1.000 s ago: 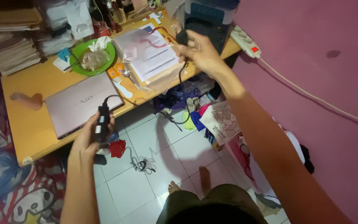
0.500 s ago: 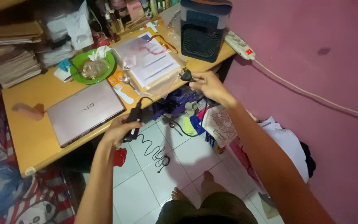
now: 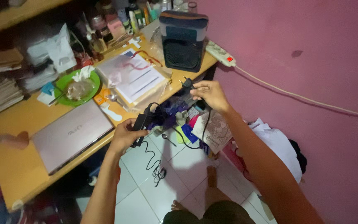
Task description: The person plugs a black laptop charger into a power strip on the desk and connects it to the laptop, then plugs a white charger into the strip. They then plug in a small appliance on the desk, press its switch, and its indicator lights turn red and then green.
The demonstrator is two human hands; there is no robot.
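1. Head view: left hand (image 3: 123,135) clamps the black power brick (image 3: 140,124) at the desk edge (image 3: 83,147); looks dense and rigid, best held around its body.
2. Right hand (image 3: 209,94) pinches the plug (image 3: 187,82); the cord (image 3: 152,155) dangles limp, likely to tangle.

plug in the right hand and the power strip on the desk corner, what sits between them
In the head view, the dark desk fan and the desk's front edge lie between the plug in the right hand and the white power strip.
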